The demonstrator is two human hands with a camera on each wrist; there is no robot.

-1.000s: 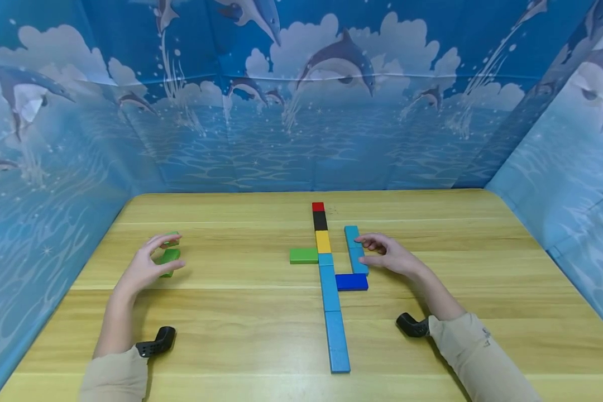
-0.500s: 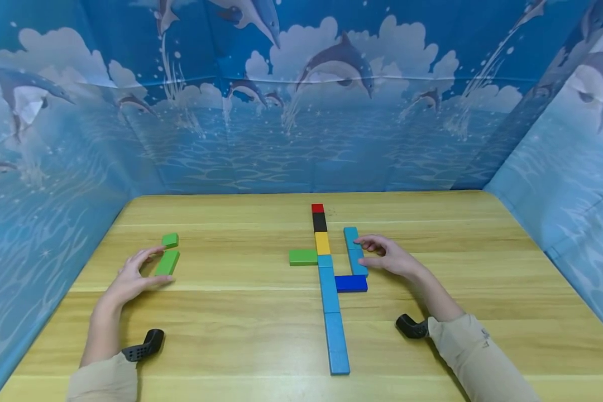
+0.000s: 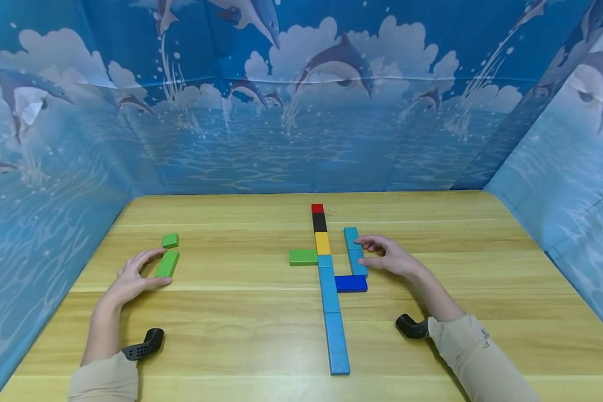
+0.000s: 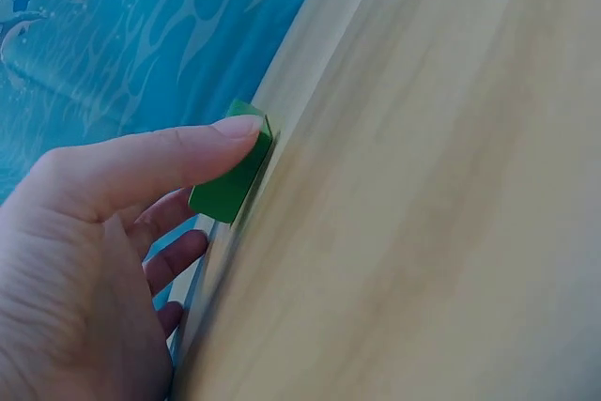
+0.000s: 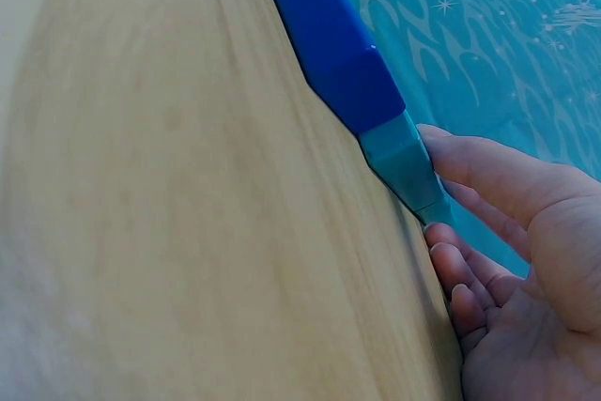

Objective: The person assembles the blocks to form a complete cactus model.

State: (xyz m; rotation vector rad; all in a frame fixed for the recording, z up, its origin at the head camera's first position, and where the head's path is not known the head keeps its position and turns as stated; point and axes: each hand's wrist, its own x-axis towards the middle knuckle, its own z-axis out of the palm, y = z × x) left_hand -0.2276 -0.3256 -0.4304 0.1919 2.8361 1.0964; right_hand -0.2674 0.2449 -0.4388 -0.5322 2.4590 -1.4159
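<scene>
A longer green block (image 3: 167, 264) lies on the wooden table at the left. My left hand (image 3: 130, 280) comes at it from the left, thumb along its near end and index finger at its far end, gripping it. In the left wrist view, my thumb overlaps the green block (image 4: 230, 176). Just beyond sits a smaller green block (image 3: 170, 240). On the right, two light blue blocks (image 3: 354, 252) stand end to end. My right hand (image 3: 389, 255) rests index fingertip and thumb against their right side. The right wrist view shows my thumb at a light blue block (image 5: 404, 161).
A line of blocks runs up the table (image 3: 241, 335): light blue (image 3: 338, 343), yellow (image 3: 322, 243), black (image 3: 319, 222), red (image 3: 317, 208). A green block (image 3: 304, 257) juts left from it. A dark blue block (image 3: 351, 283) bridges to the light blue pair.
My left hand has drawn left and lower, uncovering the small green block, and its fingers have settled at the longer one's ends. The right hand has stayed put.
</scene>
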